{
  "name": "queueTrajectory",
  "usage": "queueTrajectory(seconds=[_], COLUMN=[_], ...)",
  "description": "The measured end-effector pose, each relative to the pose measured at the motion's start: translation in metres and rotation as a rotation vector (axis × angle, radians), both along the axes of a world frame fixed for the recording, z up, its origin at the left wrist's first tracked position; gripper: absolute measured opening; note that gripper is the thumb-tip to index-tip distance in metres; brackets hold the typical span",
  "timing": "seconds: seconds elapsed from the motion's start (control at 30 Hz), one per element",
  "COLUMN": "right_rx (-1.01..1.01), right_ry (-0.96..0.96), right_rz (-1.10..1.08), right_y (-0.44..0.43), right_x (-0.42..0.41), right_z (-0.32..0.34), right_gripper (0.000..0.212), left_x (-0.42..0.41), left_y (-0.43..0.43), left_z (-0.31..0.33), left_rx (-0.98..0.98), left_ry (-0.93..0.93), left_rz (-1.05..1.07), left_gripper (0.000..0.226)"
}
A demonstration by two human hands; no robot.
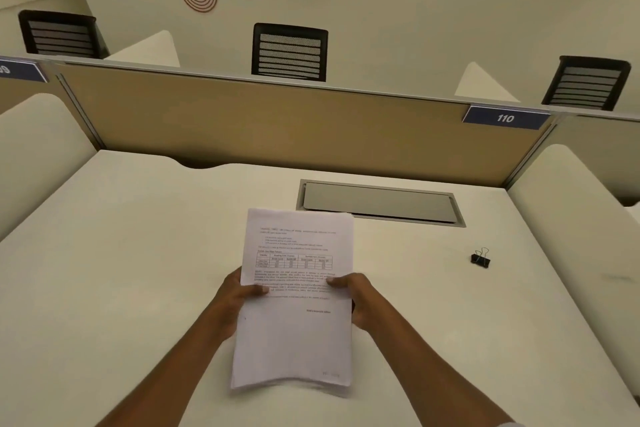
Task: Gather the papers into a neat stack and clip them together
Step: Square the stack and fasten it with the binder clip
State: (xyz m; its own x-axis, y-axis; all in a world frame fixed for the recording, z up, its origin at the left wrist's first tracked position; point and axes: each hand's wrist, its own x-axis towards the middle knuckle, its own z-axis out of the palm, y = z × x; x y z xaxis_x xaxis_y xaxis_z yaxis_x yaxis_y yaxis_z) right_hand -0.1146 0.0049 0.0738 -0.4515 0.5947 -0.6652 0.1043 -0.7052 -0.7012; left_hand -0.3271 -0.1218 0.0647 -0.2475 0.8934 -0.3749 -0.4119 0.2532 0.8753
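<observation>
A stack of white printed papers (294, 329) is held above the middle of the desk, long edge pointing away from me. My left hand (232, 302) grips its left edge, thumb on the top sheet. My right hand (356, 298) grips the right edge the same way. The sheets look roughly aligned, and their near ends sag and fan a little. A small black binder clip (480, 258) lies on the desk to the right, well apart from both hands.
The white desk (138, 270) has a grey cable hatch (379, 202) just beyond the papers. A tan partition (242, 121) with a "110" label closes the far side. White side dividers stand at left and right. Black chairs sit behind the partition.
</observation>
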Motion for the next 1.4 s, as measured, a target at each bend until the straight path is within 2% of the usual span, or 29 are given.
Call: queueTrajectory(seconds=[0.13,0.23,0.3,0.37,0.5,0.6,0.73,0.9,1.07,1.13,1.2,1.33,1.4], right_rx=[0.262,0.438,0.537,0.597,0.632,0.636,0.649,0.696,0.694,0.695,0.692,0.690,0.690], right_ry=[0.086,0.136,0.124,0.094,0.047,0.002,-0.030,-0.005,0.000,0.001,0.002,0.017,0.019], right_rz=[-0.050,-0.140,-0.195,-0.257,-0.322,-0.309,-0.280,-0.245,-0.243,-0.242,-0.241,-0.222,-0.219], right_y=[0.004,0.005,0.007,0.010,0.008,0.002,0.000,0.008,0.010,0.011,0.012,0.011,0.010], right_x=[0.027,0.050,0.063,0.075,0.092,0.101,0.106,0.109,0.108,0.108,0.108,0.108,0.108], right_z=[0.038,0.061,0.069,0.068,0.051,0.034,0.025,0.030,0.024,0.023,0.022,0.019,0.017], right_gripper=[0.031,0.033,0.032,0.022,0.013,0.031,0.041,0.039,0.041,0.041,0.040,0.042,0.043], left_x=[0.021,0.038,0.048,0.057,0.073,0.085,0.096,0.101,0.109,0.113,0.117,0.122,0.122], left_y=[0.023,0.037,0.045,0.053,0.062,0.064,0.065,0.070,0.076,0.081,0.086,0.093,0.095], left_z=[0.029,0.048,0.057,0.060,0.052,0.041,0.041,0.064,0.087,0.095,0.101,0.103,0.100], left_rx=[0.116,0.210,0.244,0.257,0.247,0.199,0.165,0.202,0.330,0.355,0.342,0.279,0.245], left_ry=[0.043,0.068,0.111,0.157,0.197,0.222,0.272,0.338,0.355,0.370,0.414,0.502,0.520], left_rz=[-0.013,-0.022,-0.019,-0.011,0.002,0.003,0.017,0.141,0.287,0.348,0.415,0.518,0.534], left_gripper=[0.062,0.056,0.054,0.050,0.053,0.051,0.045,0.054,0.065,0.061,0.053,0.063,0.061])
